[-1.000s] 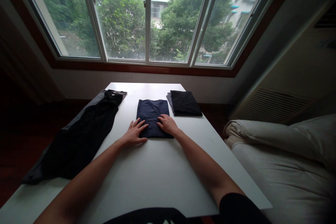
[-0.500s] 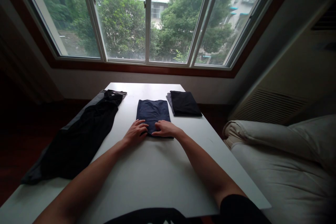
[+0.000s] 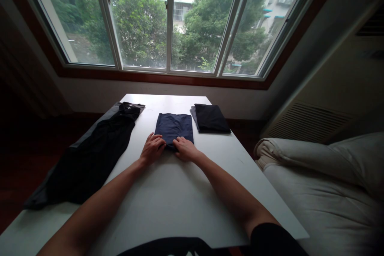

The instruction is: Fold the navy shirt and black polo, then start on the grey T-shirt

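A navy folded garment (image 3: pixel 174 125) lies flat on the white table, roughly square in outline. At the left of its near edge, my left hand (image 3: pixel 152 148) grips the cloth with fingers curled over the top. My right hand (image 3: pixel 185 149) pinches the same edge farther right, a small gap from the left one. Between the two hands the edge bends slightly. Both thumbs are mostly hidden.
Black and grey clothes (image 3: pixel 96 156) are spread along the table's left side, partly over its edge. A folded black garment (image 3: pixel 212 118) rests on grey cloth at the back right. A pale padded sofa (image 3: pixel 312 192) stands right of the white table (image 3: pixel 180 208).
My right hand has shifted down to the garment's near edge, its fingers now pointing forward. My left hand has moved slightly away from me. The near edge is drawn in a little.
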Demonstrator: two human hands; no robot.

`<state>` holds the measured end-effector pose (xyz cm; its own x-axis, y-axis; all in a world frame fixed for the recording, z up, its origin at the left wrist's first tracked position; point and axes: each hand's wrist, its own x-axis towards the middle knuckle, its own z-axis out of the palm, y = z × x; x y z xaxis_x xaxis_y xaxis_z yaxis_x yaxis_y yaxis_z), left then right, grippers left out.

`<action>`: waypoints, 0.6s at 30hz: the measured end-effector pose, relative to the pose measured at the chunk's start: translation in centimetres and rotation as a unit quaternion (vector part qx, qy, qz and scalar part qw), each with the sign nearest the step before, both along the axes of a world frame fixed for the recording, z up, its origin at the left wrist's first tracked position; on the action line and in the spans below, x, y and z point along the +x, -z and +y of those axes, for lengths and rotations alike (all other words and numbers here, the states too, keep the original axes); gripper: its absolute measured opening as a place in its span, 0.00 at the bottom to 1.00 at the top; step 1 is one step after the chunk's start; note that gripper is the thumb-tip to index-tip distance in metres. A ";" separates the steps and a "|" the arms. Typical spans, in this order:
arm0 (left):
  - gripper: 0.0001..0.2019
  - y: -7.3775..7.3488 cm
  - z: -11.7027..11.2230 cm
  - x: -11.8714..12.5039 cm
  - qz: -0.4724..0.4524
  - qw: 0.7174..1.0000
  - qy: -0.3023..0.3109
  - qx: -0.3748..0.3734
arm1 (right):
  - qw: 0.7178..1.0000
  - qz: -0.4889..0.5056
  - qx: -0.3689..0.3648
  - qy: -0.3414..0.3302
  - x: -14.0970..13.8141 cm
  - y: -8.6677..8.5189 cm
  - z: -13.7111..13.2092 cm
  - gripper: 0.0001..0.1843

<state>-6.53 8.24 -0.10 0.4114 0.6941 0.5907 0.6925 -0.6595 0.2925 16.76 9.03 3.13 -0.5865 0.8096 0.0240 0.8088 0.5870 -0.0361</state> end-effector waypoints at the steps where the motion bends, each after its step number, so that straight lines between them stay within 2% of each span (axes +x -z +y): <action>1: 0.07 -0.1 0.0 0.0 -0.004 1.000 -0.004 0.001 | 1.000 -0.003 0.004 0.000 0.1 0.0 0.1 0.21; 10: 0.06 0.5 0.7 -0.4 -0.020 0.999 -0.025 -0.020 | 0.997 0.021 0.074 0.023 1.8 -1.0 1.8 0.14; 15: 0.15 1.4 1.4 -1.1 -0.006 0.998 -0.035 -0.052 | 0.992 0.055 0.110 0.032 2.4 -1.6 2.2 0.10; 18: 0.11 1.4 1.9 -1.7 -0.046 0.997 -0.057 -0.039 | 0.991 0.060 0.112 0.041 2.9 -1.9 2.5 0.09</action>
<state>-8.25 10.10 -1.53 0.2736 0.7784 0.5651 0.7292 -0.5510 0.4059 19.70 11.49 5.03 -0.5014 0.8207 0.2739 0.8516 0.5241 -0.0117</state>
